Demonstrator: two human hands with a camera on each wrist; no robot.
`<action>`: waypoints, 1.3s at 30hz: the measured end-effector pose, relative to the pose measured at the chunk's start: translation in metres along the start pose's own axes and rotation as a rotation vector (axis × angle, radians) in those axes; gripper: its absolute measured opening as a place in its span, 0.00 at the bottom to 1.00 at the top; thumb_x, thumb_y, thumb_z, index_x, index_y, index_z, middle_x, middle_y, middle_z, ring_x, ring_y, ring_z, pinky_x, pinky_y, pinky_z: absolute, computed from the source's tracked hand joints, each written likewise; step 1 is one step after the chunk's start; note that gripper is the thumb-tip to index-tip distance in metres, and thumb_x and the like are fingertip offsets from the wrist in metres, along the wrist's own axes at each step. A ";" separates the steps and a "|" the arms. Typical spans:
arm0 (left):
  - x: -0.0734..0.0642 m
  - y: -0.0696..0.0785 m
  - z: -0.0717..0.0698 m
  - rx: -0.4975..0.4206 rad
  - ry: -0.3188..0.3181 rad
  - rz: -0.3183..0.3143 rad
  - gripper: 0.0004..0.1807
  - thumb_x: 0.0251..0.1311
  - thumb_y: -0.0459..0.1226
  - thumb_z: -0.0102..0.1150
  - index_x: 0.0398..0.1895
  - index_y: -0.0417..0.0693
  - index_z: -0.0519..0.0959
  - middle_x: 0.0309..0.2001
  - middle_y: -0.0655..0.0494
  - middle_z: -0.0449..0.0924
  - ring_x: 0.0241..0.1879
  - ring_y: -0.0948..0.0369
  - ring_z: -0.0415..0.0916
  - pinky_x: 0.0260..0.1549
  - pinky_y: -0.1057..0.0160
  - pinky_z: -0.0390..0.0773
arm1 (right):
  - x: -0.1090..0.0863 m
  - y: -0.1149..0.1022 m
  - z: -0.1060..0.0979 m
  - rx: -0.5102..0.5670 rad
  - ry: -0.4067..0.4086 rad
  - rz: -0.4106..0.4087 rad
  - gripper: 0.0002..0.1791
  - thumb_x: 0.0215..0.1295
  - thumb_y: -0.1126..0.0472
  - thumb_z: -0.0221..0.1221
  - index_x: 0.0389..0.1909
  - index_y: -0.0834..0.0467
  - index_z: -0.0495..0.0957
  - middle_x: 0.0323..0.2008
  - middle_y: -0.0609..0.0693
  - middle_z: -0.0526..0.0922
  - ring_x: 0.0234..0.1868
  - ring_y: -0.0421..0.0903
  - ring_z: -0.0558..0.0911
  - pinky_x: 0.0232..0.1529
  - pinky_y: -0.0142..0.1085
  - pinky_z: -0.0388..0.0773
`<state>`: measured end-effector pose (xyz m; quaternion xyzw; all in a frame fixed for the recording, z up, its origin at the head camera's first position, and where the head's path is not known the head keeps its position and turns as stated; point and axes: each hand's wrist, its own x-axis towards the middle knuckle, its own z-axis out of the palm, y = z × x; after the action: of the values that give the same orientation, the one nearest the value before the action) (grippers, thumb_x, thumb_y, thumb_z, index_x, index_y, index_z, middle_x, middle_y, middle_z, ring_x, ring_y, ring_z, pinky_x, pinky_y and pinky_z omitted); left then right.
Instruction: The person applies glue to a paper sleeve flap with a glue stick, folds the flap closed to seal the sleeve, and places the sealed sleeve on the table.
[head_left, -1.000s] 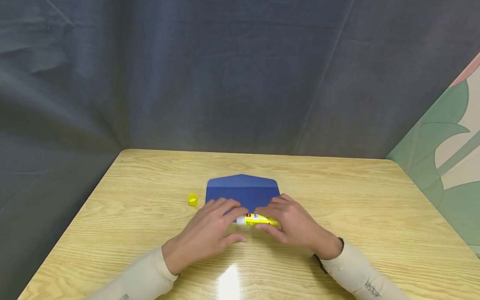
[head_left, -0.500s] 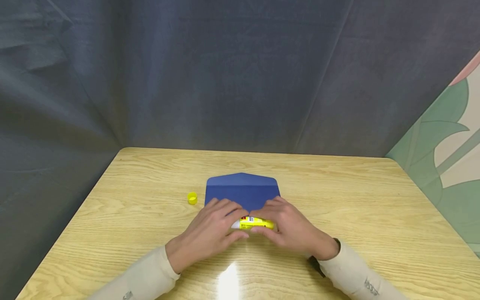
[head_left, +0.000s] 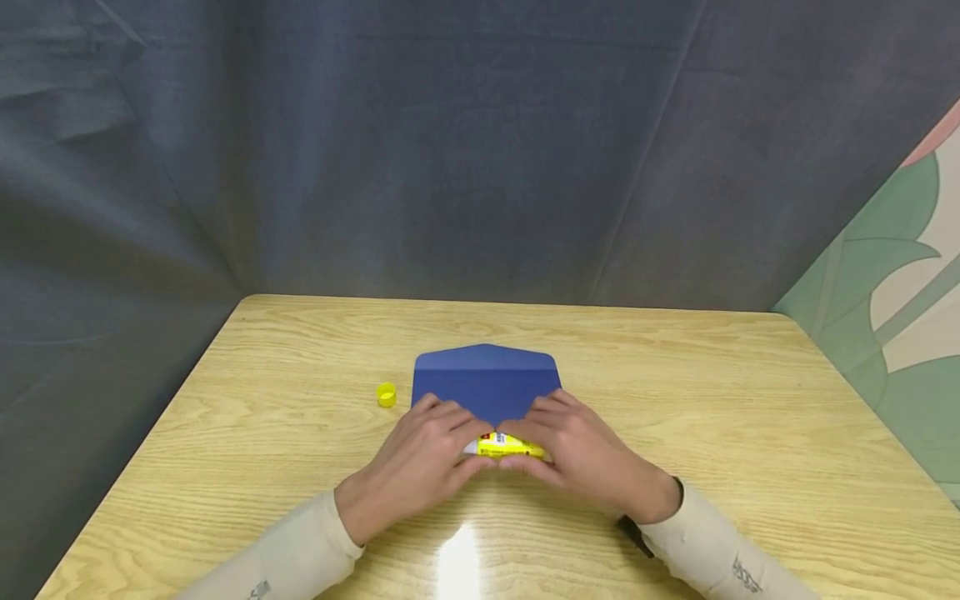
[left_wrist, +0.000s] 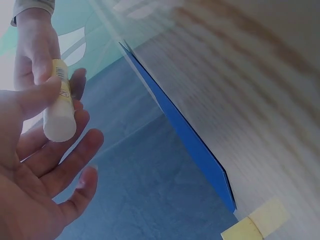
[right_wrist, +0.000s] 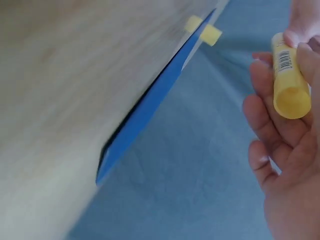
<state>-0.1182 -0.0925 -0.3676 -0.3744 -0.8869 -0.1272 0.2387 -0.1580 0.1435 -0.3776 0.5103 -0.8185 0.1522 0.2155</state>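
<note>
The glue stick (head_left: 512,447) is between the two hands, and both touch it, so neither hand is nearer than the other. Its long axis runs from left to right across the front of the person. The white end is at the left hand (head_left: 423,457), and the yellow body goes to the right hand (head_left: 588,446). The left hand pinches the stick near the white end, with the thumb against its side; the right hand grips the yellow part between thumb and fingers. In both wrist views the other fingers are loosely bent, and the stick is held above the tabletop (head_left: 225,467), not lying on it.

The blue envelope (head_left: 487,392) lies just beyond the hands, its flap extended away from the person; the hands hide its near part. The yellow cap (head_left: 386,395) stands apart, beside the left edge of the envelope.

About materials: the stick is a smooth cylinder with a printed label and a barcode. The cap is short, round and seems to be of thin plastic. The envelope looks flat and matte, with rounded corners and a shallow point on the flap. The tabletop has a pale wood grain and reflects a bright light near the person
</note>
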 end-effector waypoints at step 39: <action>0.001 -0.010 0.000 0.037 0.012 -0.046 0.16 0.53 0.50 0.73 0.40 0.53 0.86 0.37 0.62 0.87 0.36 0.64 0.81 0.35 0.65 0.69 | -0.011 0.013 -0.010 -0.089 0.077 0.020 0.18 0.61 0.45 0.66 0.46 0.53 0.85 0.33 0.42 0.85 0.37 0.41 0.79 0.43 0.37 0.75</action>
<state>-0.1266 -0.0987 -0.3675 -0.3486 -0.8961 -0.1186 0.2480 -0.1630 0.1626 -0.3750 0.4859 -0.8207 0.1372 0.2676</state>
